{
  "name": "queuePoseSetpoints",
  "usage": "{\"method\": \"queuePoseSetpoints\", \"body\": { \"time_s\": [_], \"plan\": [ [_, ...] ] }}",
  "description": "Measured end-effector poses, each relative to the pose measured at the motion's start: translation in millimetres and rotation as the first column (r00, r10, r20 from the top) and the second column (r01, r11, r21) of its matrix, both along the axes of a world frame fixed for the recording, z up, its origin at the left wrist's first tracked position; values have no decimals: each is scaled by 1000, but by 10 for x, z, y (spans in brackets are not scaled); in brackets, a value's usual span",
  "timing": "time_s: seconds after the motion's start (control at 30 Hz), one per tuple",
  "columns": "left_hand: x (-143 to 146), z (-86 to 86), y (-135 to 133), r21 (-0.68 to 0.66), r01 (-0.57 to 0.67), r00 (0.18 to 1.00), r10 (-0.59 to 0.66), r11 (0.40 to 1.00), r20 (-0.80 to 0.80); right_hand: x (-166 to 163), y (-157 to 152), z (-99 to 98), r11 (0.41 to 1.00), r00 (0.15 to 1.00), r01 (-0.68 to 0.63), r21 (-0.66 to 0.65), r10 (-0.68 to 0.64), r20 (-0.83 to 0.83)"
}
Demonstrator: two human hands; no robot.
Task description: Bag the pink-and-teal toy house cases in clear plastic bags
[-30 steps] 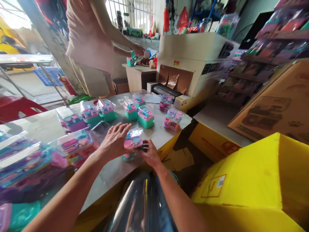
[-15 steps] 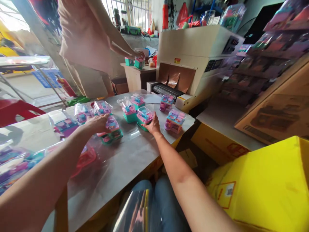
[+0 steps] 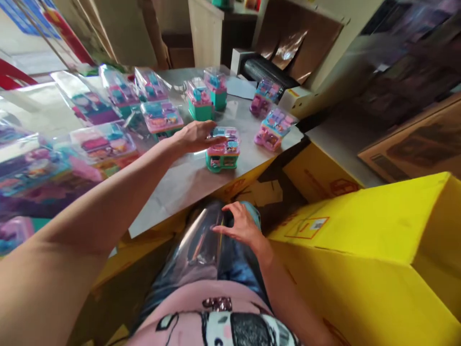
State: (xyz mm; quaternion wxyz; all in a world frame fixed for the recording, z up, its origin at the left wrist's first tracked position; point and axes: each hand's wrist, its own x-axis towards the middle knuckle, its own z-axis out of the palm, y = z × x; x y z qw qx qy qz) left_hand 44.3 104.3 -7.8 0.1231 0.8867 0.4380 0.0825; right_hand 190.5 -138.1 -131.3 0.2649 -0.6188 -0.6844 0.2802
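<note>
My left hand (image 3: 196,137) lies flat, fingers stretched out, on top of a small teal and pink toy box (image 3: 222,154) near the front edge of the grey table (image 3: 180,185). My right hand (image 3: 240,226) is down at my lap, its fingers curled and pinching the edge of a stack of clear plastic bags (image 3: 196,245) lying on my knees. Another wrapped pink toy box (image 3: 161,116) sits just behind my left wrist.
Several more wrapped toy boxes stand across the table, with larger packs (image 3: 97,144) at the left. A shrink-wrap machine (image 3: 288,53) stands behind the table. A big yellow carton (image 3: 363,250) fills the right; another carton (image 3: 317,178) sits under the table's corner.
The view tipped down toward my lap. My right hand left the teal box and dropped to the plastic bags. My left hand moved right onto the teal and pink box at the table's front.
</note>
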Motion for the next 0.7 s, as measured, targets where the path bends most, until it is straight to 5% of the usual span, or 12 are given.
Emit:
{"method": "queuePoseSetpoints", "body": {
  "time_s": [0.1,0.2,0.3,0.4,0.53,0.7],
  "plan": [
    [2,95,-292,127,45,995,-55,991,83,-17,-152,-89,1000,990,24,-15,-21,140],
    [-110,64,-920,219,142,974,-176,965,144,-2,-127,-157,1000,999,11,6,-11,53],
    [-416,-325,-1701,121,388,909,-401,914,113,41,-129,-200,999,1000,23,41,-22,-21],
    [-820,-888,-2283,67,343,926,-349,937,142,36,-211,-218,990,997,65,124,-59,-58],
    [-1129,-1280,-2537,58,145,948,-155,988,279,-95,-357,-207,975,996,12,221,8,-89],
    [-1042,-1044,-2509,158,201,923,-241,967,300,-230,-432,-155,967,989,-119,227,136,-63]
  ]
}}
